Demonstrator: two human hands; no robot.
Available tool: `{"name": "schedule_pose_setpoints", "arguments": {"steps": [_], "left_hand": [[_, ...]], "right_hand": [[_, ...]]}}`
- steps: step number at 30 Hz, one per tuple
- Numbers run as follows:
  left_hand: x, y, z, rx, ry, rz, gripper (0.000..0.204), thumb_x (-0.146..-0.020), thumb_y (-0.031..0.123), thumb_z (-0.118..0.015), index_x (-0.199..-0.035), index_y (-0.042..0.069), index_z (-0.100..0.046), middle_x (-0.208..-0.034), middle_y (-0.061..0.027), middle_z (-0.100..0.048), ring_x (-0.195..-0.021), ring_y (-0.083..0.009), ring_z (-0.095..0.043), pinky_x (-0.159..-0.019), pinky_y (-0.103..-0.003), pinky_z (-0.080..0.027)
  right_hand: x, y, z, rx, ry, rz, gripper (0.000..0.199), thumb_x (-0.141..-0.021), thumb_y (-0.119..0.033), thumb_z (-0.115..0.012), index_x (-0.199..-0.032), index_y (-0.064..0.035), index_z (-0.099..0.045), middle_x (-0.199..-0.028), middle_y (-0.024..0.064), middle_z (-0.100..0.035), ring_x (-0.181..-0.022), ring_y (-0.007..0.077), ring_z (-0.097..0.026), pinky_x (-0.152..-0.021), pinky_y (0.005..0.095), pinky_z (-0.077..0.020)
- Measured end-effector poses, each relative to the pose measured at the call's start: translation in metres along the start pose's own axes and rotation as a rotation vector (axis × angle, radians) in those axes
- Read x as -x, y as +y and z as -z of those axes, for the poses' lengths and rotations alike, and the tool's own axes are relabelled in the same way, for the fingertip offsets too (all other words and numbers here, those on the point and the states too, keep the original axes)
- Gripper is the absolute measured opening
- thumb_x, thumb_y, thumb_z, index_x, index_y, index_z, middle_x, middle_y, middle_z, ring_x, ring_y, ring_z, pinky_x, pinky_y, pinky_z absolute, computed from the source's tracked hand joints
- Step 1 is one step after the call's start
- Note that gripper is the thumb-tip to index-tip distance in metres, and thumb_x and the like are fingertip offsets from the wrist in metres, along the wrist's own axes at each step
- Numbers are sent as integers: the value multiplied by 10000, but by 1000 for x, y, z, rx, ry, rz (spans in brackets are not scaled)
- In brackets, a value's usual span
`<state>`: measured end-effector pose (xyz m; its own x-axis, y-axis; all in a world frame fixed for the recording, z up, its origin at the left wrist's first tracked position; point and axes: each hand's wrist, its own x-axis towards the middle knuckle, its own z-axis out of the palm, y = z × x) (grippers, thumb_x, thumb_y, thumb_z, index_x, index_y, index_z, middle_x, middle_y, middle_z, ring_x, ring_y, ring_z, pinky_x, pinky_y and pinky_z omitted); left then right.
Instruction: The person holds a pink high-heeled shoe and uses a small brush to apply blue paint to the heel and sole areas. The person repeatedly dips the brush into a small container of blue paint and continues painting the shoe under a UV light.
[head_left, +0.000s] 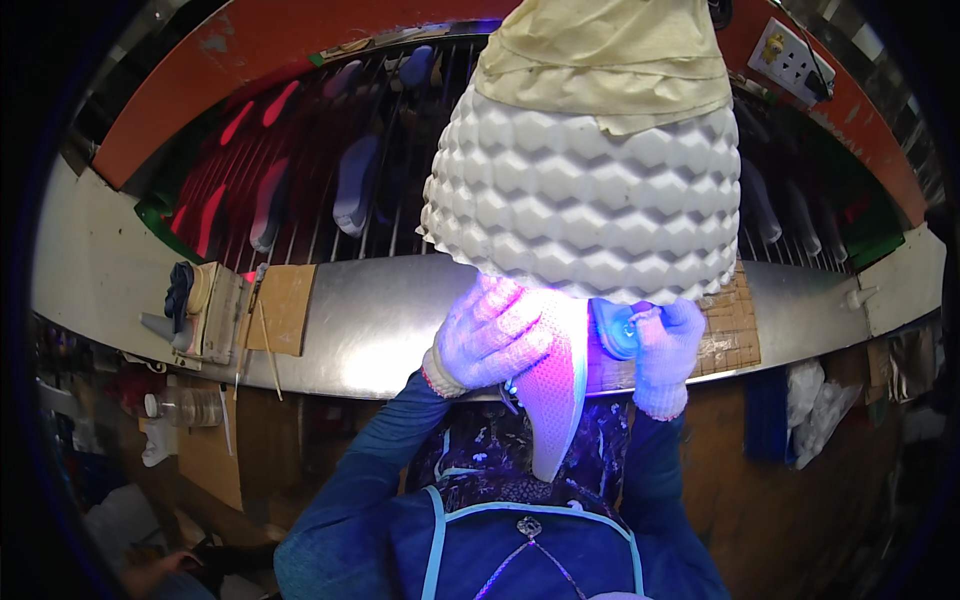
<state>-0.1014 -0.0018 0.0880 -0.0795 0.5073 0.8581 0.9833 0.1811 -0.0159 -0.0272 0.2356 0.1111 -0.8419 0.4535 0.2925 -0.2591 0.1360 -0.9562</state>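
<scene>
shoe [585, 190]: held sole-up above the bench [360, 310], close to the camera.
left hand [490, 335]: gloved fingers wrapped on the upper.
right hand [665, 350]: fingers pinching a blue lamp [614, 328].
handling: likely light, foam sole soft; hold by the upper.

Shoe sole [585, 190] top beyond frame

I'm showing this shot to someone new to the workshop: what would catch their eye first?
A big white lamp shade with a faceted pattern fills the top centre. Under it, two gloved hands, left hand and right hand, hold a mesh shoe upper glowing violet. Behind runs a conveyor rack carrying shoe soles.
</scene>
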Motion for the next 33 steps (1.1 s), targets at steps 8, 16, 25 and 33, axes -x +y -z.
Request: {"name": "schedule_pose_setpoints", "arguments": {"steps": [8, 16, 25, 33], "left_hand": [[-7, 3, 5, -29, -6, -4, 405, -679, 121, -746, -1081, 125, -695, -1148, -104, -668, -1021, -317, -634, -807, -468, -502], [-10, -3, 3, -1, 9, -1, 417, -679, 124, -745, -1091, 120, -685, -1145, -96, -657, -988, -307, -648, -763, -445, -494], [-15, -13, 6, -66, -3, 0, 431, -682, 127, -768, -1106, 182, -714, -1068, -47, -684, -800, -224, -689, -576, -344, -474], [-9, -25, 8, -99, -98, -28, 416, -711, 161, -695, -1127, 149, -687, -1188, -68, -643, -1085, -298, -620, -870, -478, -531]], "right_hand": [[-21, 1, 14, 133, -39, 171, 129, -736, 62, -704, -803, 48, -596, -947, 83, -572, -856, 140, -557, -684, 258, -484], [-16, -17, 20, 516, -147, 370, 128, -698, 33, -738, -787, -4, -653, -916, 76, -647, -869, 212, -607, -746, 327, -494], [-26, -36, 29, 663, -316, 372, 156, -707, -68, -782, -861, -79, -766, -901, 43, -687, -875, 214, -608, -822, 337, -430], [-29, -33, 36, 501, -441, 253, 122, -693, -16, -763, -804, -54, -730, -924, 51, -696, -859, 216, -589, -766, 336, -461]]}}
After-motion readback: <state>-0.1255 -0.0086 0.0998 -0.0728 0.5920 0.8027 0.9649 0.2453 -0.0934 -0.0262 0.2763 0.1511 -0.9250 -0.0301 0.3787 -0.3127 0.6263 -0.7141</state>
